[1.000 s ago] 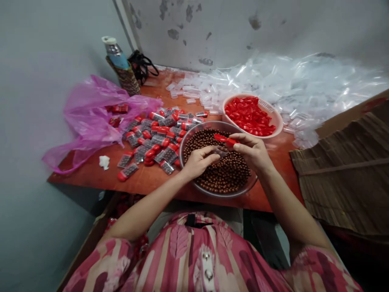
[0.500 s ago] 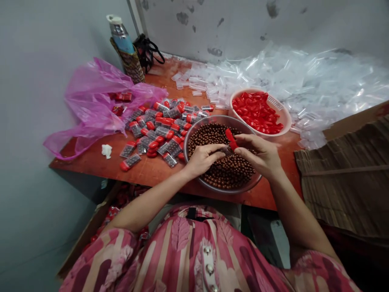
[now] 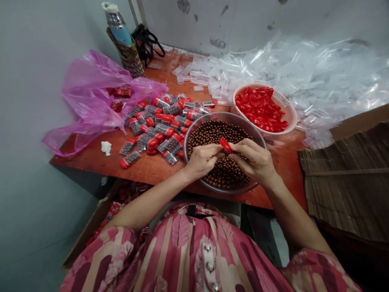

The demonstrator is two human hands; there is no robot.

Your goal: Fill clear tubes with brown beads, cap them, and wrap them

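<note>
I am looking down at both hands meeting over the metal bowl (image 3: 194,129) of brown beads (image 3: 209,136). The left hand (image 3: 202,160) and the right hand (image 3: 255,160) are pinching a red cap (image 3: 225,145) between their fingertips, just above the beads; whether a clear tube is under it I cannot tell. Crowding the left of the bowl, a heap of filled tubes with red caps (image 3: 161,125) is lying on the table, touching the bowl's rim. Behind the bowl a pink basket of loose red caps (image 3: 261,107) is sitting just beside it, and beyond that a wide drift of empty clear tubes (image 3: 273,69) is spreading to the wall. A pink plastic bag (image 3: 94,101) is sprawling at the far left, near a bottle (image 3: 117,24) in a woven holder. A white scrap (image 3: 105,147) is lying by the near edge. The table (image 3: 152,168) is a worn reddish board set into a corner of stained, pale walls (image 3: 243,20); brown cardboard (image 3: 346,170) is leaning at the right.
</note>
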